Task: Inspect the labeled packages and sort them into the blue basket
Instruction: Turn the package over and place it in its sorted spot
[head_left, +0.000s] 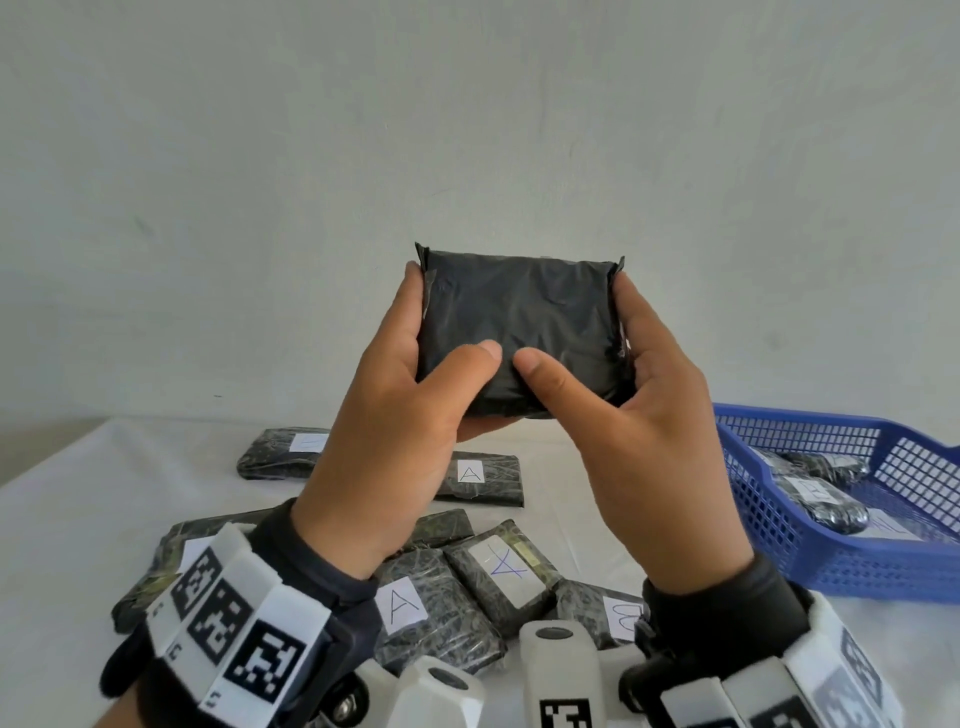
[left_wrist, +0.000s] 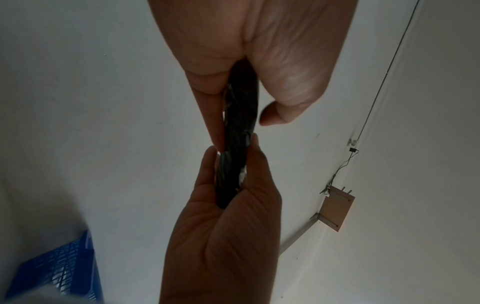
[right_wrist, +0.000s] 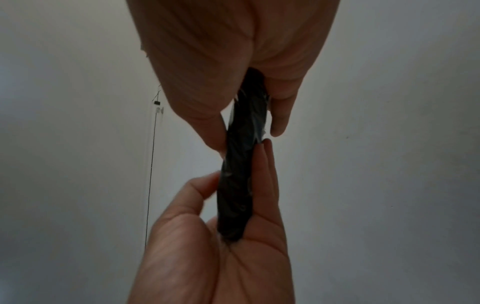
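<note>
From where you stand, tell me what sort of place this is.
Probably a makeshift parcel-sorting station in a plain room: a cloth-covered table against a bare wall, lettered black packages strewn on it, and a blue basket holding some already.

A plain pale wall (head_left: 467, 130) stands behind the table (head_left: 78, 519), which has a white cloth on it. A thin black wire (left_wrist: 384, 76) runs along the wall to a small brown board (left_wrist: 336, 208).

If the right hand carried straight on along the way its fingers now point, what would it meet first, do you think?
Probably the bare wall. The right hand grips the black package with fingers aimed up and away, and nothing shows between them and the wall, though depth is unclear.
</note>
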